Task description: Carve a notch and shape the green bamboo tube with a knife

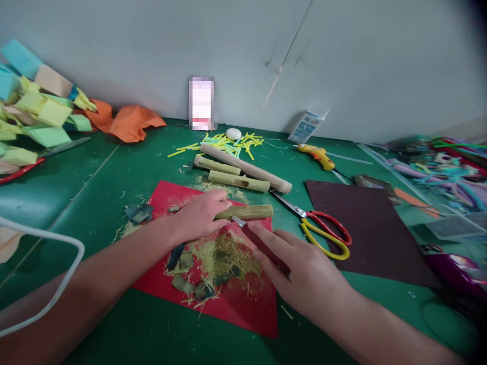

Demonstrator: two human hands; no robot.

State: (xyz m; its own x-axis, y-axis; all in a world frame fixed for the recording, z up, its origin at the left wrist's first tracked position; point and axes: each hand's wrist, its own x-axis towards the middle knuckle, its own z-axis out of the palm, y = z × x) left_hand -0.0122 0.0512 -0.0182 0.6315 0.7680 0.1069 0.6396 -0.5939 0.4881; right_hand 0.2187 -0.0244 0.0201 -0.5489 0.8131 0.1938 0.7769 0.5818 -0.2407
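Observation:
My left hand (203,213) is closed around the left end of a short bamboo tube (251,211), pressing it down over a red sheet (251,317). My right hand (300,258) grips a knife with a dark red handle (266,248); its short blade meets the tube near my left fingertips. Below, shavings and sawdust (228,256) lie heaped on the sheet among several dark scraps (184,284). Just behind are a bamboo tube with a cut opening (239,181), another bamboo piece (216,165) and a longer pale wooden stick (247,167).
Scissors with red and yellow handles (327,233) rest partly on a dark brown sheet (373,228) at right. Behind stand a lit phone (201,104), yellow strips (251,144), a white egg-shaped object (233,134) and a yellow glue gun (317,156). Folded papers (41,109) pile up left.

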